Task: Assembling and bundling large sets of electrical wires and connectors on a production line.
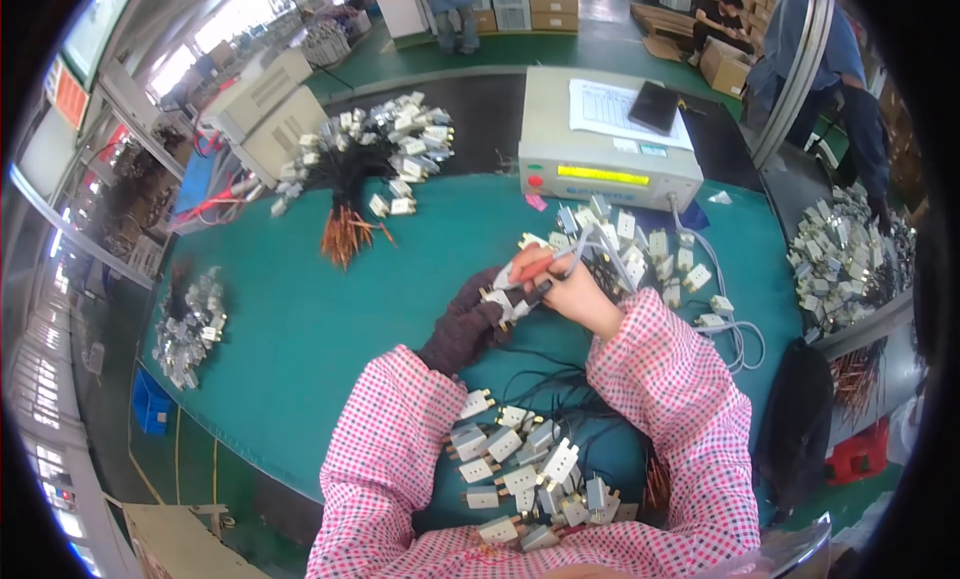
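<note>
My left hand (465,317), in a dark glove, grips a small white plug (497,299) with brass-coloured pins. Against it, my right hand (582,297) is closed around a red test probe (535,269) trailing a grey cable; a black tip points at the plug. Exactly where probe and plug touch is hidden by the fingers. Several like plugs (560,461) with black wires lie in a pile between my forearms. Beyond my right hand is another heap of plugs (657,244).
A beige tester (600,169) with a lit yellow display stands at the back, papers and a black phone (655,107) on top. Bundled plugs (410,144) with copper wire ends lie back left, another pile (190,329) at the left edge. A grey cable (745,339) loops on the right.
</note>
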Demonstrator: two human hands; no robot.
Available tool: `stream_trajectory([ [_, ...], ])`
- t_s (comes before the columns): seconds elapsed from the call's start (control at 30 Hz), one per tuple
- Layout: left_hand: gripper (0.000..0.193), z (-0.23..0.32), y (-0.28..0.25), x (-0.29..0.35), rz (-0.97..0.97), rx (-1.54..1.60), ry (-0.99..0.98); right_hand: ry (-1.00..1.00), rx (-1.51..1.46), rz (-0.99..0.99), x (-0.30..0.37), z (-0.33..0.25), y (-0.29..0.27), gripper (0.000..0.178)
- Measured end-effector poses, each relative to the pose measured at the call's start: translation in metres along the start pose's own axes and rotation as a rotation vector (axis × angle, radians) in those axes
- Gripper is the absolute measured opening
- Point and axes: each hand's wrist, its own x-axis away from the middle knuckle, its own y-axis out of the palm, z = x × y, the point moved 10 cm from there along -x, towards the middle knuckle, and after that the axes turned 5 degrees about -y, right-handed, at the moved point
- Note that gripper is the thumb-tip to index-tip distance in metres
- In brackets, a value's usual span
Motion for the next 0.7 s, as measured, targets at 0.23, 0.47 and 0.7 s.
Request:
stream_trajectory([
  [0.23, 0.058, -0.003, 0.012, 0.002, -0.033, 0.012, -0.053, 0.116, 0.016, 0.118, 0.015, 0.006, 0.002, 0.019],
  [0.47, 0.062, -0.004, 0.014, 0.007, -0.123, -0.013, 0.02, 0.341, -0.321, 0.25, 0.024, 0.007, 0.012, 0.021],
  [0.7, 0.045, 0.004, 0.019, -0.012, -0.382, 0.211, -0.015, 0.116, -0.443, 0.373, 0.009, 0.007, -0.01, 0.017],
])
